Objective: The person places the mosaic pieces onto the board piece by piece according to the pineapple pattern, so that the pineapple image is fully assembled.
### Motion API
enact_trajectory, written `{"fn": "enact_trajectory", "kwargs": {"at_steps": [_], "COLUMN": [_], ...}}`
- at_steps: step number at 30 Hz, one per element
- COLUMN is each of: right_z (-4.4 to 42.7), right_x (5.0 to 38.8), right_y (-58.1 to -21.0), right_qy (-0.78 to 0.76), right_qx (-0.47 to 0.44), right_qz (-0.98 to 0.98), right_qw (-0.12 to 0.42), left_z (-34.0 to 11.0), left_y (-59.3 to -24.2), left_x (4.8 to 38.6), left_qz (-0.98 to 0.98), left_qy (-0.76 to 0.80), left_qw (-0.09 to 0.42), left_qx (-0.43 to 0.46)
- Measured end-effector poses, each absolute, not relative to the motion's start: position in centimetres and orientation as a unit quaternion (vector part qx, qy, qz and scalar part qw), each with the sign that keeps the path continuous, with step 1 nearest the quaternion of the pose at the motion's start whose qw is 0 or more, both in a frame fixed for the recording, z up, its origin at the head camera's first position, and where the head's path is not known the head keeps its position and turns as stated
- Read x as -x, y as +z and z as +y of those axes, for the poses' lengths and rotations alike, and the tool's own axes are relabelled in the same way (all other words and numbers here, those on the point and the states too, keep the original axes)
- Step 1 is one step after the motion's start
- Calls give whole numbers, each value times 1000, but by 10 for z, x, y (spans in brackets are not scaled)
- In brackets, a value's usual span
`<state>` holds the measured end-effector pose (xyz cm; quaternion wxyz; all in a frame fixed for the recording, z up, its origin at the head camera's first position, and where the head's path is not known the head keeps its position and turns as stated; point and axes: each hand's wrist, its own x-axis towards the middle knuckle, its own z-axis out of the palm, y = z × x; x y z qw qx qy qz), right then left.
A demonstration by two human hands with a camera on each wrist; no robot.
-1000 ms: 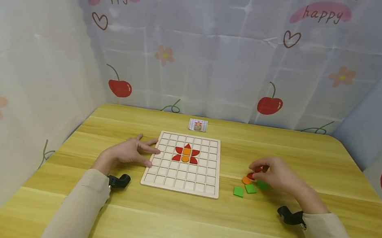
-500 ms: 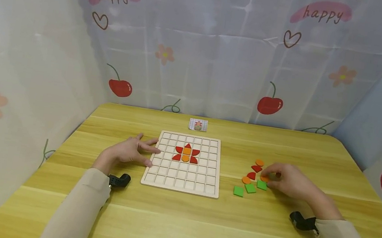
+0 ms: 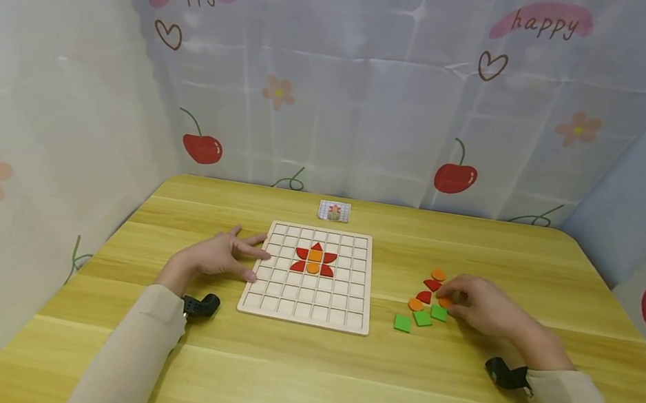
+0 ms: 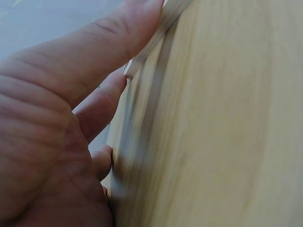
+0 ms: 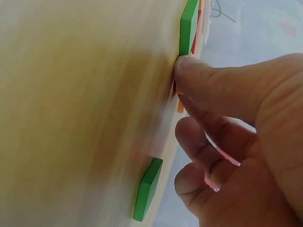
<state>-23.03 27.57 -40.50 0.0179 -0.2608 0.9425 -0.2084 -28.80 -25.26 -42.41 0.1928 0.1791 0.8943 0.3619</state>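
My left hand (image 3: 217,256) rests against the left side of a pale wooden grid board (image 3: 287,307), fingers spread and thumb on its edge. In the left wrist view the thumb and fingertips touch the board's edge (image 4: 151,46). Red pieces (image 3: 328,271), an orange square (image 3: 315,256) and an orange disc (image 3: 313,268) form a flower-like figure in the board. Right of the board, my right hand (image 3: 479,304) pinches an orange piece (image 3: 444,303) at the table, partly hidden by the fingertips. Green squares (image 3: 422,319) lie just left of it.
More loose pieces lie near the right hand: an orange disc (image 3: 439,274), red wedges (image 3: 424,297) and another orange disc (image 3: 415,304). A small pattern card (image 3: 334,211) lies behind the board. A printed curtain (image 3: 373,118) hangs behind the wooden table (image 3: 294,392).
My right hand has moved right, off the red wedges to the orange piece, uncovering the wedges and the far orange disc. The left hand and board stay still.
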Motion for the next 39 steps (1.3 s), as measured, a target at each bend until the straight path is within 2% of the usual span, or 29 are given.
{"fn": "enact_trajectory", "kwargs": {"at_steps": [10, 20, 31, 39], "right_z": [257, 188, 117, 65], "right_x": [235, 253, 265, 263], "right_y": [-395, -388, -385, -391], "right_qy": [-239, -250, -281, -270], "right_qx": [244, 290, 293, 344], "right_qz": [940, 924, 911, 895], "right_qw": [25, 23, 67, 92], "left_z": [-254, -254, -251, -252], "left_y": [-424, -425, -423, -423], "left_x": [288, 288, 289, 288], "left_qz": [893, 896, 896, 900], "left_qy": [363, 354, 354, 346], "left_qw": [191, 190, 193, 187], "left_qx": [-184, -188, -187, -189]}}
